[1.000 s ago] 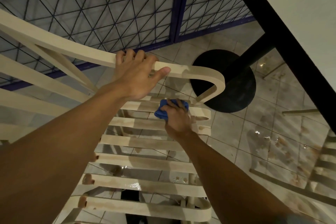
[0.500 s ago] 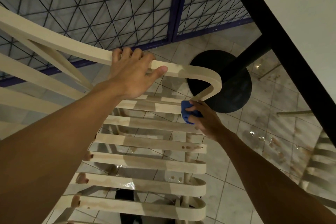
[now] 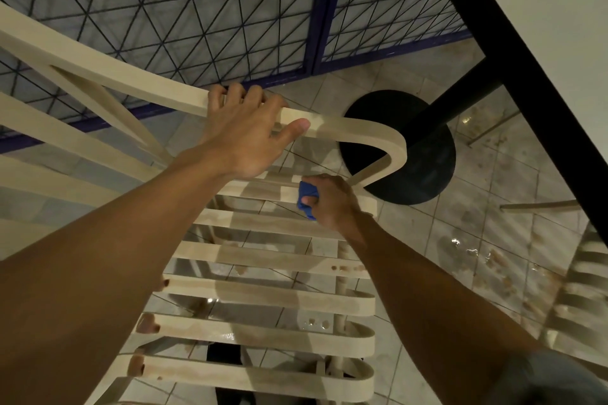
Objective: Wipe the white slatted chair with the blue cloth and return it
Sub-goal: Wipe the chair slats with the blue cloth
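The white slatted chair fills the lower middle of the head view, its seat slats running across and its curved back rail arching at upper left. My left hand grips the top back rail, fingers over the far side and thumb along the near edge. My right hand holds the bunched blue cloth against the rearmost seat slats, just under the bend of the rail. Most of the cloth is hidden inside the fist.
A white table top with a black edge slants across the upper right, its black round base on the wet tiled floor behind the chair. A blue-framed mesh fence stands beyond. Another slatted chair is at the right edge.
My right hand slid the cloth right along the rear slats to the chair's right edge, then came back a little to the left. My left hand kept its grip on the rail.
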The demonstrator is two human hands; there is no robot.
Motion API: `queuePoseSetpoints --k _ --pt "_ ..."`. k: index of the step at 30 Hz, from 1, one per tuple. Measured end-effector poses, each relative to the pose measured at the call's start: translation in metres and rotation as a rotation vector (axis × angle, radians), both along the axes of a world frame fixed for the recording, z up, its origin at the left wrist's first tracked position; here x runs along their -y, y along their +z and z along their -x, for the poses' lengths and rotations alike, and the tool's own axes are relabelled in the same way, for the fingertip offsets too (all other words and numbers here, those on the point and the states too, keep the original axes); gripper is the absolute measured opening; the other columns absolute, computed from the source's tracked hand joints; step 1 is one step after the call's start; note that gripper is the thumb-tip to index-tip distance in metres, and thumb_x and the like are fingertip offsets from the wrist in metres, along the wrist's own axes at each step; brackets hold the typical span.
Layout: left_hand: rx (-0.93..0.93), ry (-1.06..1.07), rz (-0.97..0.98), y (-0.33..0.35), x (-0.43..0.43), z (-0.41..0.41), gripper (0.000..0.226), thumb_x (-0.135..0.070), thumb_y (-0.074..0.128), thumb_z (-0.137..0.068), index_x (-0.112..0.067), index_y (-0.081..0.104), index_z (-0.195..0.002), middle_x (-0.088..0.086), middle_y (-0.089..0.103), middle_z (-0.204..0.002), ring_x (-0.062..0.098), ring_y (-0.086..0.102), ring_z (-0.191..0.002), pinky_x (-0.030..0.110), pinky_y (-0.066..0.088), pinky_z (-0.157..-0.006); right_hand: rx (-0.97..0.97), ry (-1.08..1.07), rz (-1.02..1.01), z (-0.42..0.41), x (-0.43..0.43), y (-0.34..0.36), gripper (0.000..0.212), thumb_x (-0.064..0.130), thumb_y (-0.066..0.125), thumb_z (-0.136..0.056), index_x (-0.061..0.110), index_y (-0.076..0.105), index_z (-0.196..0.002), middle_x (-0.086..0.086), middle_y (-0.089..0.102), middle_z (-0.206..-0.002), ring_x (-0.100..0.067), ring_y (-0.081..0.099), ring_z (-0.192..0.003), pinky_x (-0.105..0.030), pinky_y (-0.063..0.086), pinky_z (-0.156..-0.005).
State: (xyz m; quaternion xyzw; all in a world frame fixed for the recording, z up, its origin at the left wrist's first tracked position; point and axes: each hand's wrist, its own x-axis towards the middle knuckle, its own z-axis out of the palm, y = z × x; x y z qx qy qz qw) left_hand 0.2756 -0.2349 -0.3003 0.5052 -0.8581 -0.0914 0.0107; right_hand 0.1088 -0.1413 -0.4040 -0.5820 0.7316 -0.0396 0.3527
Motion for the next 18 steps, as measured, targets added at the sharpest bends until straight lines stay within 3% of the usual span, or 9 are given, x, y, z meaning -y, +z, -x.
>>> queuePoseSetpoints --k 5,10,15,18 --pt "-0.015 -0.005 -0.001 -0.001 0.002 -0.001 0.078 -0.077 0.009 -0.087 -0.027 0.054 -0.126 0.004 0.053 -0.116 0.030 0.040 -0.114 0.047 0.020 -0.104 -0.091 0.092 -0.056 -0.041 0.029 -0.006 0.031 0.027 0.056 -0.095 0.027 0.060 -0.126 -0.008 0.059 -0.125 -0.031 0.048 -0.119 -0.043 0.041 -0.102" --pt "-0.031 -0.002 0.001 -0.001 0.000 -0.002 0.076 -0.077 0.011 -0.088 -0.028 0.053 -0.128 0.002 0.052 -0.115 0.028 0.040 -0.114 0.046 0.020 -0.104 -0.073 0.083 -0.055 -0.023 0.020 -0.005 0.034 0.027 0.055 -0.097 0.030 0.056 -0.131 -0.007 0.057 -0.129 -0.030 0.050 -0.119 -0.044 0.041 -0.102" --pt "-0.034 -0.007 0.001 0.001 0.001 -0.003 0.072 -0.076 0.015 -0.091 -0.028 0.053 -0.130 0.005 0.054 -0.118 0.030 0.041 -0.116 0.046 0.020 -0.105 0.036 -0.084 -0.077 0.024 -0.006 -0.002 0.031 0.021 0.055 -0.098 0.023 0.057 -0.129 -0.010 0.059 -0.122 -0.028 0.055 -0.114 -0.047 0.044 -0.102" --pt "-0.014 -0.007 -0.008 0.003 0.000 -0.003 0.072 -0.076 0.014 -0.090 -0.029 0.052 -0.130 0.004 0.053 -0.119 0.030 0.040 -0.116 0.047 0.021 -0.105 0.123 -0.167 -0.086 0.055 -0.022 0.002 0.030 0.015 0.056 -0.098 0.022 0.056 -0.128 -0.010 0.053 -0.129 -0.023 0.056 -0.114 -0.038 0.046 -0.102"
